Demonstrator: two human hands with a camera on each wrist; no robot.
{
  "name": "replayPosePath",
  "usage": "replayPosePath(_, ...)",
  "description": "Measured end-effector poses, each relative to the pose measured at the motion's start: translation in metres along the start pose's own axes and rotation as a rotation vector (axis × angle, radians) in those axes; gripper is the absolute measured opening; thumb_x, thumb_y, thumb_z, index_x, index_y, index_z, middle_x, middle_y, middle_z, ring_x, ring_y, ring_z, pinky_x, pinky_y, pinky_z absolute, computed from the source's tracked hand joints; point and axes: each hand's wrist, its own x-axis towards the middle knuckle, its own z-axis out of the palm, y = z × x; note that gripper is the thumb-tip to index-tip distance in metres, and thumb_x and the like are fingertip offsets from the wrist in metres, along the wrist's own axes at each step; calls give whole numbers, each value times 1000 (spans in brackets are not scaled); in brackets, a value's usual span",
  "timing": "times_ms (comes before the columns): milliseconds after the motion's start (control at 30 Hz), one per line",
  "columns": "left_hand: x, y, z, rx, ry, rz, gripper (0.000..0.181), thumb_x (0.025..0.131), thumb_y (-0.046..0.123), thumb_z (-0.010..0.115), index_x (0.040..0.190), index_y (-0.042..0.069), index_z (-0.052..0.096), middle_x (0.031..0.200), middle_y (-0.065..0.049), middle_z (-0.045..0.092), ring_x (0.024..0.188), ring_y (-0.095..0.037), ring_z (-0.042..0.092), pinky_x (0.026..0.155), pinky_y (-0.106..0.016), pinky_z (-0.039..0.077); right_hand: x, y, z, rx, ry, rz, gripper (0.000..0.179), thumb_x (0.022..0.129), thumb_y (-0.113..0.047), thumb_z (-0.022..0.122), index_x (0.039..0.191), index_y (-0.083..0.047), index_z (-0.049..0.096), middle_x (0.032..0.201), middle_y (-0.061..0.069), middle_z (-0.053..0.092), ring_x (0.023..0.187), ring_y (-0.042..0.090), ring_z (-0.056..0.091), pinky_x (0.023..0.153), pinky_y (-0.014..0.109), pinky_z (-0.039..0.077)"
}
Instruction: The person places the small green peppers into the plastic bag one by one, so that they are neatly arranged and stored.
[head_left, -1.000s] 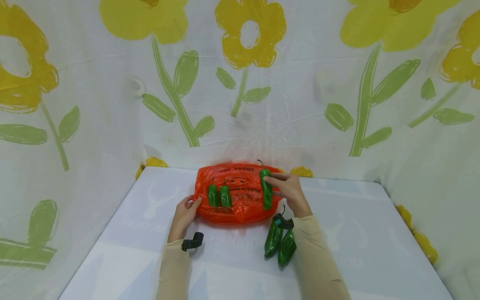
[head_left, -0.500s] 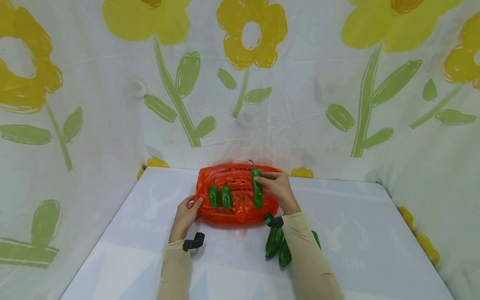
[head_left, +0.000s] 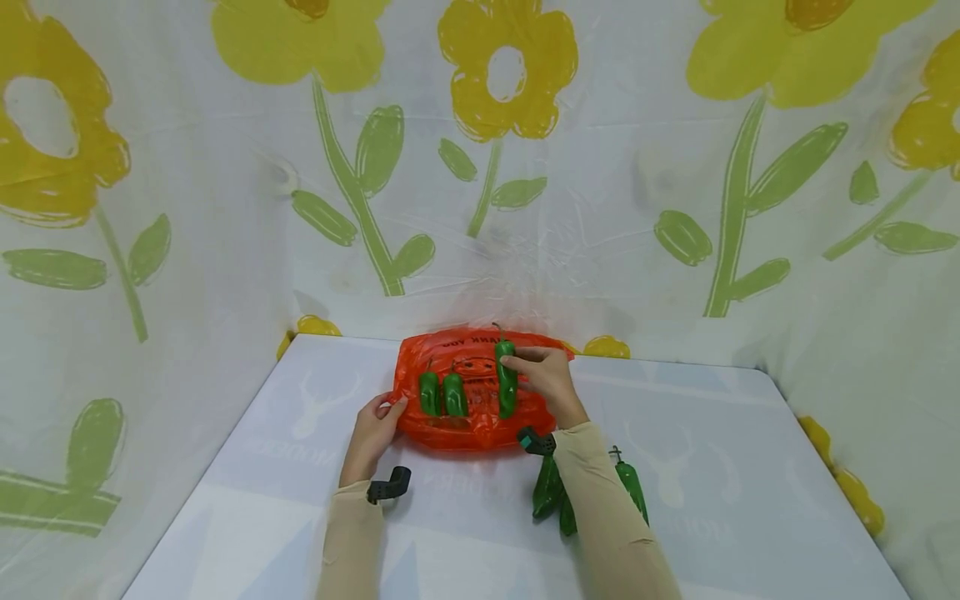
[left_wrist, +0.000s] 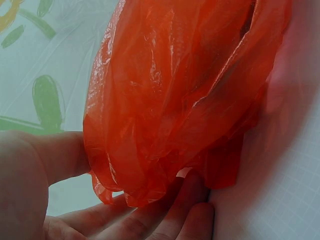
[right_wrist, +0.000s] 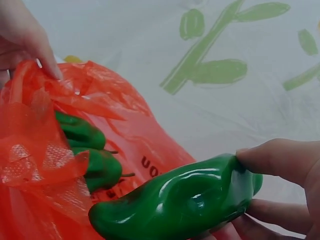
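An orange-red plastic bag [head_left: 480, 435] with black print lies toward the back of the table. My left hand [head_left: 375, 435] grips its left edge, thumb on one side and fingers behind [left_wrist: 170, 212]. Two green chili peppers [right_wrist: 95, 150] sit in the bag's mouth, their lower parts covered by its front layer. My right hand [head_left: 551, 382] holds another green chili pepper [head_left: 506, 383] upright over the bag's right half, stem up, pinched between thumb and fingers. In the right wrist view this pepper [right_wrist: 175, 200] is glossy, its narrow tip toward the bag opening.
Several more green peppers lie on the white table [head_left: 300, 492] by my right forearm: one pepper [head_left: 548, 490] and another [head_left: 567, 518] left of the sleeve, partly hidden, and one [head_left: 632, 485] right of it. A flower-patterned curtain [head_left: 570, 275] stands behind the table.
My right hand has moved left across the bag with the pepper in it. A pepper right of the forearm has come into sight. The left hand stays on the bag's edge.
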Motion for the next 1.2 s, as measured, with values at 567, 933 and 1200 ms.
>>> replayPosePath(567, 0, -1, 1, 3, 8, 2, 66, 106, 42, 52, 157, 4, 36, 147, -27, 55, 124, -34, 61, 112, -50, 52, 7, 12, 23, -41, 32, -16, 40, 88, -21, 83, 122, -1, 74, 126, 19, 72, 99, 24, 75, 89, 44, 64)
replayPosePath(933, 0, 0, 0, 11, 18, 16, 64, 106, 41, 52, 156, 3, 38, 144, -27, 58, 120, -32, 62, 108, -47, 55, 13, 7, 30, -84, 40, -40, 42, 89, -21, 82, 124, 0, 72, 127, 19, 71, 105, 30, 73, 94, 49, 62)
replayPosePath(1200, 0, -1, 0, 1, 14, 1, 66, 106, 42, 52, 157, 3, 37, 147, -27, 55, 124, -34, 61, 112, -50, 51, 19, 12, 35, -105, 37, -56, 38, 89, -21, 81, 122, -2, 74, 126, 18, 71, 104, 29, 72, 95, 51, 61)
